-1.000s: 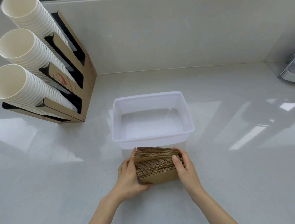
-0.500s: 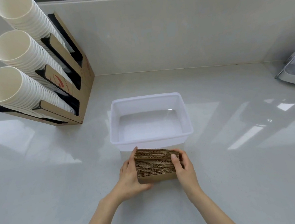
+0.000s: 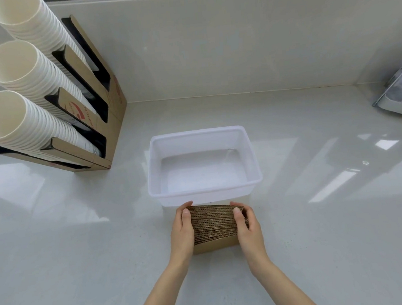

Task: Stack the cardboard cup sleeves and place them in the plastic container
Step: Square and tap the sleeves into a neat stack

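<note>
A pack of brown corrugated cardboard cup sleeves [image 3: 215, 226] stands on edge on the pale counter, just in front of the plastic container. My left hand [image 3: 182, 231] presses its left end and my right hand [image 3: 246, 226] presses its right end, so the pack is squeezed between them. The translucent white plastic container [image 3: 254, 162] sits directly behind the pack with nothing inside. The near wall of the container almost touches the top of the sleeves.
A cardboard cup dispenser [image 3: 108, 107] at the back left holds three slanted stacks of white paper cups [image 3: 27, 72]. A clear-lidded object [image 3: 401, 96] sits at the right edge. A pale wall rises behind the counter.
The sleeves have been squared up into a tighter, more even pack, and both hands have slid along its ends. The pack stays in front of the container.
</note>
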